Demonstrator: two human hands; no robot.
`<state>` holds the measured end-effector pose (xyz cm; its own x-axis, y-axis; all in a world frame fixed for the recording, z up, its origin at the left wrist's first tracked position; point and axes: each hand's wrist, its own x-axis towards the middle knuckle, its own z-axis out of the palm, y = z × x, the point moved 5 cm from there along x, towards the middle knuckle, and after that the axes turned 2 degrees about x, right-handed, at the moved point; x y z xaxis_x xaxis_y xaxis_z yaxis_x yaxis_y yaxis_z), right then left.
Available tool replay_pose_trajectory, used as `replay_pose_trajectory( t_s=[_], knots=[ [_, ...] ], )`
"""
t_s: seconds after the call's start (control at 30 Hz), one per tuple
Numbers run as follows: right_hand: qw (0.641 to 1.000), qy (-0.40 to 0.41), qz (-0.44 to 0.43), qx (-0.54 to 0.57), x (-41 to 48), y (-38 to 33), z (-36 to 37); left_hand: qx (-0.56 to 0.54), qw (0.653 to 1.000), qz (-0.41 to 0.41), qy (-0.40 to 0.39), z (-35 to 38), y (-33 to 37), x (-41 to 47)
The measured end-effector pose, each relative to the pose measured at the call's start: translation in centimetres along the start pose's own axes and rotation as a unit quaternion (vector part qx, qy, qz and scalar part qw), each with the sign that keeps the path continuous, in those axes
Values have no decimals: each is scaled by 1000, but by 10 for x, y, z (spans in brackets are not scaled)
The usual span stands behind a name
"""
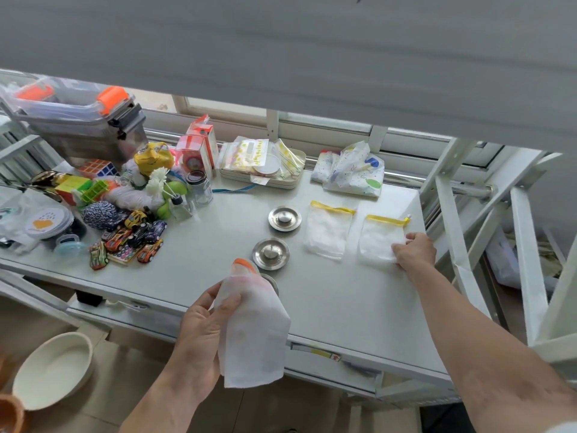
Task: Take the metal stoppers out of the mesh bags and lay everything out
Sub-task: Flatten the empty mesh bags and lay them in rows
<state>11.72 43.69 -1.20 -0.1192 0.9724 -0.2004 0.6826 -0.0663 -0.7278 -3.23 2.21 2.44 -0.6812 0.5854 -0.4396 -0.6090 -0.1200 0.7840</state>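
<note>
Two round metal stoppers lie on the white table (327, 301), one farther back (284, 218) and one nearer (271, 254). The rim of a third stopper (272, 282) peeks out behind a white mesh bag with an orange top (253, 335), which my left hand (203, 332) holds up over the table's front edge. Two flat mesh bags with yellow tops lie to the right, the left one (327, 234) untouched. My right hand (413, 252) rests on the lower right corner of the right bag (379, 240), fingers pressing it to the table.
Toy cars (134, 240), puzzle cubes, a glass jar (199, 187) and other clutter fill the table's left. A tray of packets (262, 167) and a plastic bag (352, 170) sit at the back. A white bowl (54, 370) stands low at left. White metal frame bars (449, 201) rise at right.
</note>
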Motion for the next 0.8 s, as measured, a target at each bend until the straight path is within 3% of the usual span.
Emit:
replay_pose_trajectory(
  t_s=[0.1, 0.2, 0.27, 0.37, 0.43, 0.67, 0.8],
  knots=[
    [997, 29, 12, -68, -12, -6, -6, 5, 1000, 2, -4, 3, 1, -1],
    [999, 49, -14, 3, -53, -15, -8, 2, 1000, -6, -2, 8, -1, 1],
    [987, -77, -17, 138, -110, -22, 8, 4, 1000, -11, -11, 15, -2, 2],
    [875, -367, 137, 285, -222, -22, 39, 29, 999, -8, -28, 25, -3, 3],
    [824, -439, 170, 314, -267, -16, 45, 44, 999, 0, -28, 28, -4, 4],
    [779, -364, 189, 475, -284, 1, 42, 25, 1000, 14, 3, 22, -8, 2],
    [881, -234, 89, 402, -244, 0, 26, 4, 999, 10, 32, 3, -5, 4]
  ],
)
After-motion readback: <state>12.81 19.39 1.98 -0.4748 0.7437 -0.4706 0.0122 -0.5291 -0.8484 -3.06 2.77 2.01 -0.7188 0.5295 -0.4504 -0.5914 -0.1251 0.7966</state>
